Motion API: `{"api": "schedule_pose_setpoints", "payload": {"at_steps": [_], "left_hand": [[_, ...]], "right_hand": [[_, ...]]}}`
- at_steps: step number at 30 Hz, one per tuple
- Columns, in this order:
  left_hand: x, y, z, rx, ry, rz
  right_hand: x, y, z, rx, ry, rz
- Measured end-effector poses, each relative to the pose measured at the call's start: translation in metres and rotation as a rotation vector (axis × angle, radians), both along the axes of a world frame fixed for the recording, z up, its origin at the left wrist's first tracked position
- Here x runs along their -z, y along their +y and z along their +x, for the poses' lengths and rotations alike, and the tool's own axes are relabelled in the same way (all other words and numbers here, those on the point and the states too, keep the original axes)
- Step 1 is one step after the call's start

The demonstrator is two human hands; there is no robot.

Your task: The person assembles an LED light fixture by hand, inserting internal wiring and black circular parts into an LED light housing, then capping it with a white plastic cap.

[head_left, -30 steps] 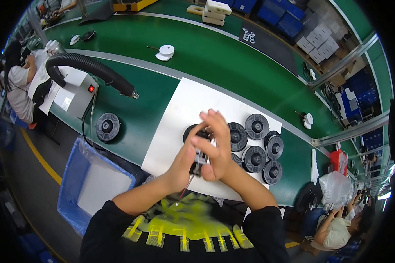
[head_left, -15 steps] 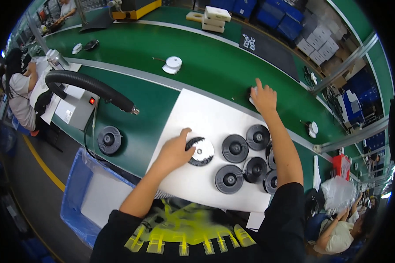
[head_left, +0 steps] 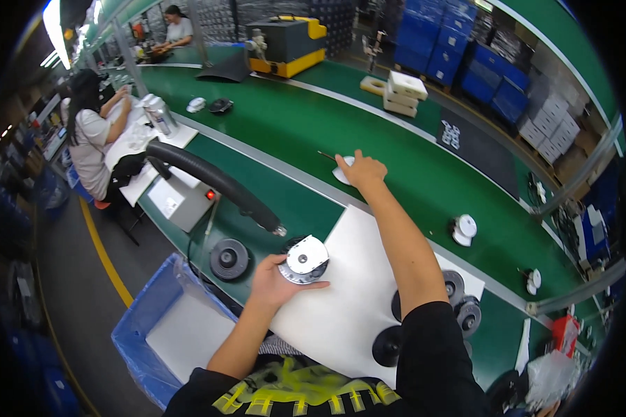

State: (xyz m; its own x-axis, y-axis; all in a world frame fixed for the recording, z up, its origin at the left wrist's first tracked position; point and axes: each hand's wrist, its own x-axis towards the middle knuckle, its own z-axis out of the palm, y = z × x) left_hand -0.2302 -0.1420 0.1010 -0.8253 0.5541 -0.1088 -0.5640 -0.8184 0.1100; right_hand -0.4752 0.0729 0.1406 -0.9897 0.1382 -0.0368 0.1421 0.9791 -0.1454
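The person leans over a white sheet (head_left: 355, 306) laid on the green bench (head_left: 278, 201), arms spread wide apart. The left hand (head_left: 275, 281) has its fingers curled under a round disc (head_left: 305, 258) with a white top and a dark toothed rim, thumb stretched along its near edge; the disc sits tilted at the sheet's left corner, partly over the green. The right hand (head_left: 363, 170) is stretched far forward onto the green belt (head_left: 410, 160), palm down and fingers bent over a small white round part (head_left: 342, 172) (how firmly it has hold of the part I cannot tell, since the hand covers most of it). A thin dark stick (head_left: 326, 156) lies just beside that part. Several black discs (head_left: 459, 302) rest on the sheet near the right arm, and another black disc (head_left: 229, 258) lies on the bench to the left of the held one. A black hose (head_left: 215, 184) arches over a grey box (head_left: 179, 201), its nozzle ending just above the held disc. Further along the belt lies a white cap (head_left: 464, 228). A blue bin (head_left: 163, 326) stands below the bench, and another person (head_left: 94, 135) sits at the far left.
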Motion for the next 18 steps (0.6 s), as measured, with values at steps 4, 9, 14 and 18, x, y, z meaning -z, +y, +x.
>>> {"api": "schedule_pose_setpoints", "payload": {"at_steps": [4,9,14,18], "left_hand": [[0.02,0.004,-0.03,-0.054,-0.001,0.031],[0.015,-0.007,-0.045,-0.03,0.044,-0.002],[0.011,0.008,-0.052,-0.01,0.006,0.354],[0.018,-0.004,-0.046,-0.034,-0.01,0.36]], "right_hand": [[0.028,-0.001,-0.024,-0.04,0.009,0.06],[0.003,0.006,-0.008,-0.258,-0.058,0.219],[0.048,0.022,-0.016,-0.192,0.057,0.258],[0.038,0.01,0.015,-0.187,0.182,0.16]]}}
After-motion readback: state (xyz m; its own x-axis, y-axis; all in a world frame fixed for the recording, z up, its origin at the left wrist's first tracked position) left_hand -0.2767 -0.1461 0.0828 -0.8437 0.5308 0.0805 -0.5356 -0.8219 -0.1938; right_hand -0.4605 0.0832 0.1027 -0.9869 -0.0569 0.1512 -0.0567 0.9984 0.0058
